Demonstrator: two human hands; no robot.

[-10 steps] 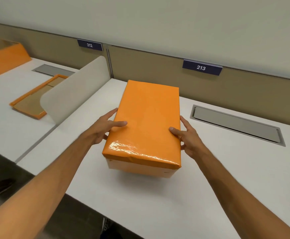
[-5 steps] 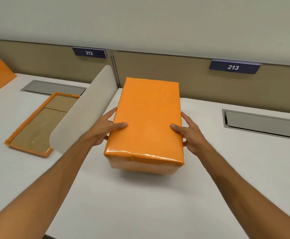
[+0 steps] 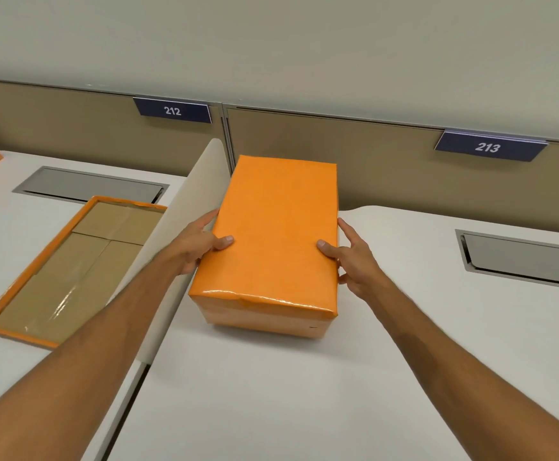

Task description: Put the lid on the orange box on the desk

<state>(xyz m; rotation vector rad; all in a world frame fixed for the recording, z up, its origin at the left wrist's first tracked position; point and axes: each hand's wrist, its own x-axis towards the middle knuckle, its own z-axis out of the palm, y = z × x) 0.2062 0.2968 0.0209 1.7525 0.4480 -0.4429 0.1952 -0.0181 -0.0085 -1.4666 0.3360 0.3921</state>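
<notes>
An orange-wrapped box (image 3: pixel 264 319) stands on the white desk (image 3: pixel 304 394) with its orange lid (image 3: pixel 276 234) sitting on top. My left hand (image 3: pixel 198 244) grips the lid's left edge, thumb on the top face. On the other side my right hand (image 3: pixel 351 257) holds the right edge the same way. The box's lower body shows as a paler band under the lid at the near end. The box's inside is hidden.
A curved white divider (image 3: pixel 171 247) separates this desk from the left desk, where another orange lid (image 3: pixel 65 267) lies upside down showing brown cardboard. Grey cable hatches (image 3: pixel 524 257) (image 3: pixel 88 184) are set into both desks. Labels 212 (image 3: pixel 172 110) and 213 (image 3: pixel 487 147) hang on the back panel.
My view has shifted to the left and closer to the box. Both hands have stayed on the lid's sides, and the lid sits a little lower over the box.
</notes>
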